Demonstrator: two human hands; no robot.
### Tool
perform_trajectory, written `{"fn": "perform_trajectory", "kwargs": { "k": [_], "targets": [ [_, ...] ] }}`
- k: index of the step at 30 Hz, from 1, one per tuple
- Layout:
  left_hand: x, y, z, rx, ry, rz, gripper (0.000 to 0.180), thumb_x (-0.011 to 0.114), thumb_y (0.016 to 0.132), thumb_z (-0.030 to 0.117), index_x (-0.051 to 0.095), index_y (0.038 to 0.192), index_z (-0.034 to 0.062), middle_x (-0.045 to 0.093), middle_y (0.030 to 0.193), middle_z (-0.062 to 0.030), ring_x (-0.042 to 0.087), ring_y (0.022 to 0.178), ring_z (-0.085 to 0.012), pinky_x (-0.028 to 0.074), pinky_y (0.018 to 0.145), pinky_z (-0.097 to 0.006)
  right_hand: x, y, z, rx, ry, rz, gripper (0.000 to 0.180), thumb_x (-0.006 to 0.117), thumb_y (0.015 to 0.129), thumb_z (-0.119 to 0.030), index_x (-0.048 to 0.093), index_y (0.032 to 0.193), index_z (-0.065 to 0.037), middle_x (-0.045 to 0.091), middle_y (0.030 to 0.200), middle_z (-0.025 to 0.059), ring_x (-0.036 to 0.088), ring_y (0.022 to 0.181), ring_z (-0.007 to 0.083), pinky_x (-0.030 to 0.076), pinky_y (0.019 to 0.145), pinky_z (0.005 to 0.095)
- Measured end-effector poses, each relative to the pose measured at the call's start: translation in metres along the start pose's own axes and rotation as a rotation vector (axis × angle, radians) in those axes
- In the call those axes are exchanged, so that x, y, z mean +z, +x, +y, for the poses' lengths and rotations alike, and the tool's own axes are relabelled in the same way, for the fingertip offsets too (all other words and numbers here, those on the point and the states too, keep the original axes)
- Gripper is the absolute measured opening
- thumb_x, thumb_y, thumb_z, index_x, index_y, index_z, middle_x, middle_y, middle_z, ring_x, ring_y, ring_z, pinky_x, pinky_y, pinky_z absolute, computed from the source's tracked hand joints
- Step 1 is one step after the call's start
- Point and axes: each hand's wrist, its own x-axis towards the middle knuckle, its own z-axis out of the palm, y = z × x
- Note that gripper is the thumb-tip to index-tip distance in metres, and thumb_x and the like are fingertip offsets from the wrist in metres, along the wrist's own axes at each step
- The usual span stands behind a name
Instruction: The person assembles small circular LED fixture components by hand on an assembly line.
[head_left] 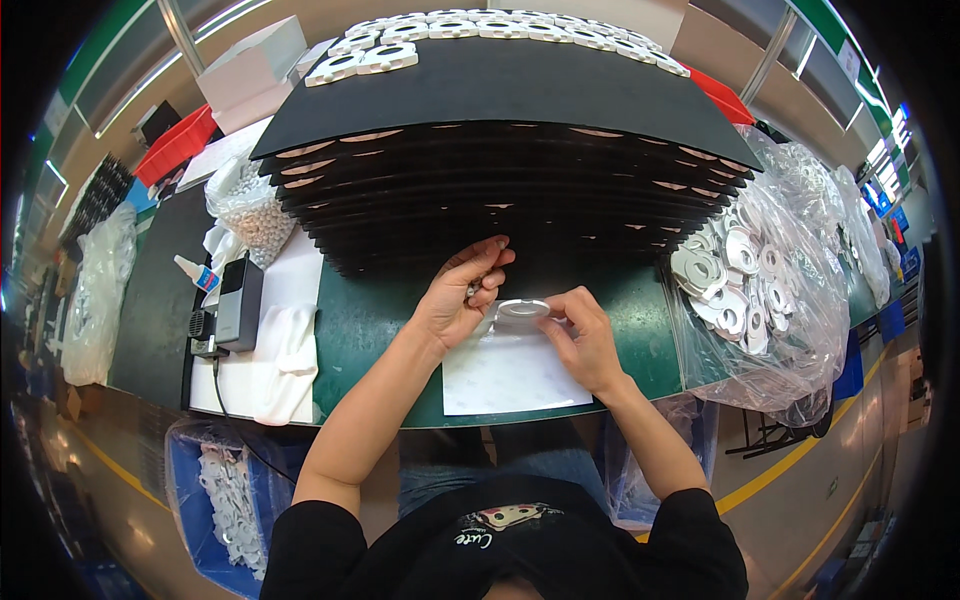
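White ring [521, 316] is pinched by right hand [590, 342] over white sheet [500, 385]; small pieces [473, 289] are held in curled left hand [453, 302]. Black boards [520, 85] are stacked beyond.

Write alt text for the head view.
A person's right hand holds a white ring-shaped part above a white rectangular sheet on a green tabletop; the left hand, beside it, curls around small dark items. Behind stand stacked flat black boards topped with white ring-shaped pieces; a clear plastic bag lies at right.

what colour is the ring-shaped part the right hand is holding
White; the ring-shaped part shows best in the head view.
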Motion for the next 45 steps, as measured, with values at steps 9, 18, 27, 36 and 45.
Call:
{"fn": "perform_trajectory", "kwargs": {
  "k": [9,18,27,36,45],
  "targets": [
    [0.005,-0.002,-0.003,-0.026,0.079,-0.006,0.021,0.062,0.085,0.008,0.060,0.104,0.0016,0.058,0.087,-0.0045,0.041,0.062,-0.0060,0.026,0.043,-0.015,-0.006,0.026,-0.002,0.145,0.710,0.339,0.019,0.058,0.089,-0.010,0.050,0.102,0.001,0.059,0.087,0.0033,0.052,0.076,0.0043,0.041,0.070,0.0172],
    [0.005,-0.003,-0.007,-0.055,0.127,-0.030,0.016,0.058,0.087,0.008,0.061,0.103,0.0027,0.060,0.087,-0.0042,0.039,0.061,-0.0046,0.026,0.043,-0.015,0.005,0.048,-0.007,0.207,0.819,0.300,0.021,0.059,0.088,-0.010,0.050,0.104,0.002,0.060,0.093,0.0070,0.056,0.085,0.0079,0.044,0.079,0.0214],
    [0.001,-0.002,-0.010,-0.058,0.151,-0.059,0.011,0.063,0.085,0.012,0.063,0.093,0.0047,0.060,0.080,-0.0016,0.036,0.056,-0.0033,0.025,0.042,-0.015,0.009,0.045,-0.007,0.220,0.807,0.286,0.022,0.060,0.088,-0.010,0.050,0.102,0.002,0.060,0.091,0.0067,0.056,0.083,0.0080,0.044,0.078,0.0210],
    [0.001,-0.001,-0.008,-0.081,0.078,-0.021,0.032,0.061,0.087,0.023,0.056,0.107,-0.0016,0.058,0.084,-0.0058,0.043,0.061,-0.0056,0.029,0.044,-0.015,-0.033,0.077,-0.046,-0.642,-0.035,0.536,0.025,0.069,0.075,0.000,0.054,0.095,0.001,0.061,0.082,0.0128,0.055,0.068,0.0174,0.046,0.059,0.0263],
    [0.003,0.003,-0.006,-0.137,-0.063,0.052,0.027,0.038,0.091,0.002,0.050,0.113,-0.0061,0.053,0.100,-0.0167,0.048,0.071,-0.0168,0.037,0.047,-0.020,-0.055,0.243,-0.105,-0.402,-0.133,0.424,0.024,0.065,0.078,-0.008,0.057,0.099,0.000,0.064,0.069,0.0109,0.060,0.057,0.0204,0.047,0.058,0.0296]
  ]
}}
